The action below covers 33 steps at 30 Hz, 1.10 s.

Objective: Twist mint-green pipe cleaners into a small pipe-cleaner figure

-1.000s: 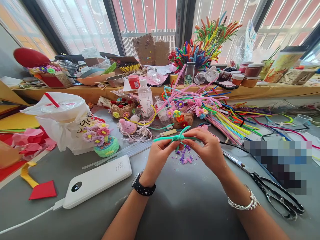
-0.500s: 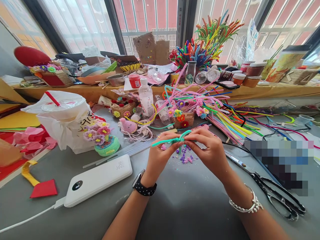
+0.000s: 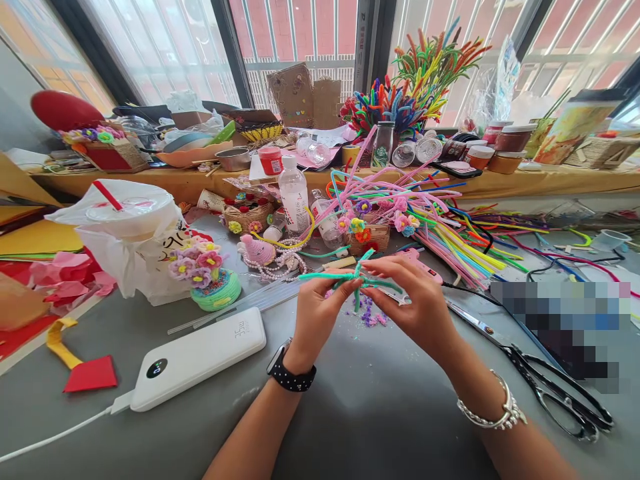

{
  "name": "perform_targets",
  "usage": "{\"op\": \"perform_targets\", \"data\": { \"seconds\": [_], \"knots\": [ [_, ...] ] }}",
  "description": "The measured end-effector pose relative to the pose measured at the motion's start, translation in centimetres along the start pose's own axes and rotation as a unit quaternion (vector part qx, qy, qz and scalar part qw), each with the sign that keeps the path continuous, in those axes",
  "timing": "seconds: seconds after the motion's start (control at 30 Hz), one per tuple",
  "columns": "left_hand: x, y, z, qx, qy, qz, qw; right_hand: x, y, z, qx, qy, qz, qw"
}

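Green pipe cleaners [image 3: 357, 273], crossed in the middle with strands pointing several ways, are held up just above the table. My left hand [image 3: 324, 300] pinches them near the crossing, with one strand sticking out to the left over the fingers. From the other side, my right hand [image 3: 407, 290] has thumb and forefinger at the crossing, and a strand runs between those fingers to the right. Purple and pink scraps [image 3: 371, 313] lie below the hands. Behind my right hand, a pink glue gun [image 3: 425, 267] is partly hidden.
Black-handled scissors [image 3: 530, 367] lie at right. A white power bank [image 3: 200, 360] with a cable and a crocheted flowerpot [image 3: 215, 290] are at left, near a bagged drink cup [image 3: 133, 233]. Loose pipe cleaners [image 3: 450, 247], bottles and flower baskets crowd the back.
The green strands have spread from a bunched shape into a cross, with one now reaching right. My right hand's thumb and forefinger have parted somewhat.
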<state>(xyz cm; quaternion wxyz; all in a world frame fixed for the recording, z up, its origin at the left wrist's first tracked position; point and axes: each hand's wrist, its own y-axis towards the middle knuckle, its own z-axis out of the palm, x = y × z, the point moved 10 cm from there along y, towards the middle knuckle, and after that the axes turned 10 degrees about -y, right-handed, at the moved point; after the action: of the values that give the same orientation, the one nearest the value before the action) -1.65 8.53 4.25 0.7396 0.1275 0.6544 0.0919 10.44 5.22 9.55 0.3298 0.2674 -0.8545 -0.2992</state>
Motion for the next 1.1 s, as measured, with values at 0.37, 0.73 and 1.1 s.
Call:
{"op": "perform_targets", "data": {
  "seconds": [0.37,0.73,1.1],
  "knots": [
    [-0.3,-0.1,0.4,0.006,-0.068,0.003,0.998,0.6,-0.2,0.2,-0.014,0.006,-0.027,1.000],
    [-3.1,-0.9,0.3,-0.011,0.178,0.153,0.972,-0.4,-0.2,0.6,-0.011,0.063,0.046,0.997],
    [-2.5,-0.7,2.8,0.106,0.199,0.145,0.963,-0.1,-0.4,0.4,-0.062,-0.023,0.018,0.998]
  ]
}}
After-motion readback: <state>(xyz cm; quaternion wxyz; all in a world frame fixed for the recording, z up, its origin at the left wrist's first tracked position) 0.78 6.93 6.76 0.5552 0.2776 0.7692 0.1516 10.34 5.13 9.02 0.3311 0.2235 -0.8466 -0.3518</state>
